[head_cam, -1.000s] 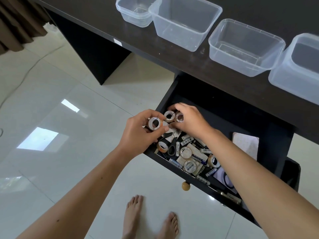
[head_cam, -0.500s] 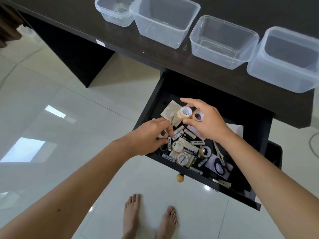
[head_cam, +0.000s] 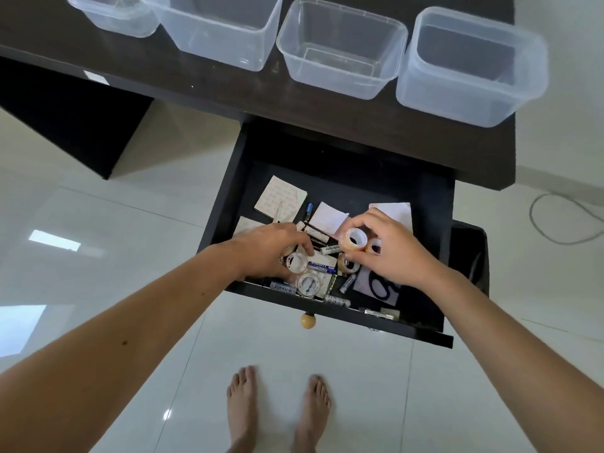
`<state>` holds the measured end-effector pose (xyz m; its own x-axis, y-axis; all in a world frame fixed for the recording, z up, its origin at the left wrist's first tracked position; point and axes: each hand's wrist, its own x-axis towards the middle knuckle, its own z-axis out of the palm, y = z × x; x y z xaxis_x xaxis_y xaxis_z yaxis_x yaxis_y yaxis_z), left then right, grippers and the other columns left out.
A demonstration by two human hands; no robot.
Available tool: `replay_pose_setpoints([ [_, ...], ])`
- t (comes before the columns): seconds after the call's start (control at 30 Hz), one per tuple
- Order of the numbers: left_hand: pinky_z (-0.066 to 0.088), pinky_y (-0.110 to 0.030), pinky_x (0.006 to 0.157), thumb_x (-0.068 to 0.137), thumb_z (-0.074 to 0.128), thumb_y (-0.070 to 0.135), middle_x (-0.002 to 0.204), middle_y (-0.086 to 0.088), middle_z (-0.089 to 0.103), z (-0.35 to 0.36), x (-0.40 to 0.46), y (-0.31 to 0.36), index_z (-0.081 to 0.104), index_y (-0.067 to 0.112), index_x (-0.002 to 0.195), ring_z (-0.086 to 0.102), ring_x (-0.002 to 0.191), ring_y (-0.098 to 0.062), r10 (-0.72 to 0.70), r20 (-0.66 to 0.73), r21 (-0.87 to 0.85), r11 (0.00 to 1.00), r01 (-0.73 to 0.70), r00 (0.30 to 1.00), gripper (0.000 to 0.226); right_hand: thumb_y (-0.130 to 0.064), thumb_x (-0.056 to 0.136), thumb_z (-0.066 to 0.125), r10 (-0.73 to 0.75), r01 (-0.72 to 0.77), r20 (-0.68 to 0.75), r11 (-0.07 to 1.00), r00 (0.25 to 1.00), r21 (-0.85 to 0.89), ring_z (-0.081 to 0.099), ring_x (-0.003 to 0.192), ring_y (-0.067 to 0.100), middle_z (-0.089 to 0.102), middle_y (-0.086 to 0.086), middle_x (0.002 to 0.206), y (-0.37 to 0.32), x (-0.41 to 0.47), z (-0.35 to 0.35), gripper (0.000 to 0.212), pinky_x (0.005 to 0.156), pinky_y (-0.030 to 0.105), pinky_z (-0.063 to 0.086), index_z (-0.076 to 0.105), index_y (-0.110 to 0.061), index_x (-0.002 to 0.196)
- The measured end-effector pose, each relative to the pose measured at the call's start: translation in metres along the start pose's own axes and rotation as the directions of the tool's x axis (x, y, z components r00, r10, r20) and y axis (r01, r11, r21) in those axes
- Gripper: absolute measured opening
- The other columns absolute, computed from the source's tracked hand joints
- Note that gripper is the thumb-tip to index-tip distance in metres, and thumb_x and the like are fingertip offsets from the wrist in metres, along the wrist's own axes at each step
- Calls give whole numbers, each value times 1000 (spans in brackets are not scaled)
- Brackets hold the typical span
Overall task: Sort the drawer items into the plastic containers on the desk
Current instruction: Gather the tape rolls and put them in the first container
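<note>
The open black drawer [head_cam: 225,197] holds tape rolls, batteries [head_cam: 283,288], sticker sheets [head_cam: 280,197] and paper slips. My right hand [head_cam: 389,253] is over the drawer's middle and grips two small tape rolls [head_cam: 354,240]. My left hand [head_cam: 271,250] reaches down into the pile at the drawer's front left, fingers curled over a clear tape roll [head_cam: 295,261]; whether it grips the roll is not clear. Another tape roll [head_cam: 309,284] lies just in front. Several empty clear plastic containers [head_cam: 340,50] stand in a row on the dark desk [head_cam: 202,89].
A round wooden knob [head_cam: 308,321] sticks out of the drawer front. My bare feet [head_cam: 277,410] stand on glossy white tiles below. A black bin [head_cam: 470,253] sits right of the drawer, and a cable [head_cam: 562,220] loops on the floor at far right.
My left hand has gone down from holding a tape roll above the drawer edge into the pile. My right hand keeps its two rolls and has shifted right. The camera has swung left.
</note>
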<state>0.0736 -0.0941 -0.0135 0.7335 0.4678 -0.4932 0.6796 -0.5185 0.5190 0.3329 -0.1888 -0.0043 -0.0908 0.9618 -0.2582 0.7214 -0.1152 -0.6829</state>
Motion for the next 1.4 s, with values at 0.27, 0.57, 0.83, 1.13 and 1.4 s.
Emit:
replay_pose_setpoints([
  [0.27, 54, -41, 95, 83, 86, 41, 117, 21, 48, 4, 4, -4, 61, 48, 120, 51, 114, -7, 46, -43, 12, 999, -46, 998, 45, -21, 90, 83, 4, -3, 22, 999, 1000, -45, 58, 102, 3, 55, -12, 115, 4, -12, 10, 45, 83, 6, 40, 66, -34, 130],
  [0.57, 38, -8, 76, 92, 79, 34, 129, 12, 56, 3, -2, -1, 56, 35, 126, 51, 99, 0, 71, -79, -166, 983, -83, 994, 41, -24, 87, 85, 73, -71, 21, 994, 997, -87, 60, 100, 10, 57, -12, 116, 6, -17, 19, 37, 83, 25, 44, 65, -27, 118],
  [0.83, 48, -31, 99, 97, 74, 30, 131, 11, 60, 1, -4, -2, 62, 45, 131, 53, 116, -9, 184, -19, -183, 966, -184, 983, 39, -24, 71, 97, 122, -117, 55, 990, 991, -83, 60, 102, 11, 60, -14, 113, 4, -19, 22, 57, 85, 29, 50, 70, -34, 120],
  [1.13, 52, -32, 91, 90, 81, 31, 117, 12, 58, 1, -3, -7, 65, 45, 107, 57, 108, -14, 145, -84, -249, 955, -162, 986, 26, -24, 79, 89, 87, -87, -3, 995, 996, -55, 63, 98, 12, 65, -14, 108, 3, -19, 25, 38, 84, 39, 56, 70, -36, 110],
  [1.4, 49, -27, 88, 77, 93, 32, 118, 11, 58, -3, 1, 4, 67, 40, 122, 52, 107, -11, 192, 71, -125, 975, -182, 979, 52, -25, 81, 91, 92, -93, 11, 995, 996, 40, 61, 105, 2, 65, -16, 114, -5, -24, 15, 50, 82, 10, 44, 73, -44, 124],
])
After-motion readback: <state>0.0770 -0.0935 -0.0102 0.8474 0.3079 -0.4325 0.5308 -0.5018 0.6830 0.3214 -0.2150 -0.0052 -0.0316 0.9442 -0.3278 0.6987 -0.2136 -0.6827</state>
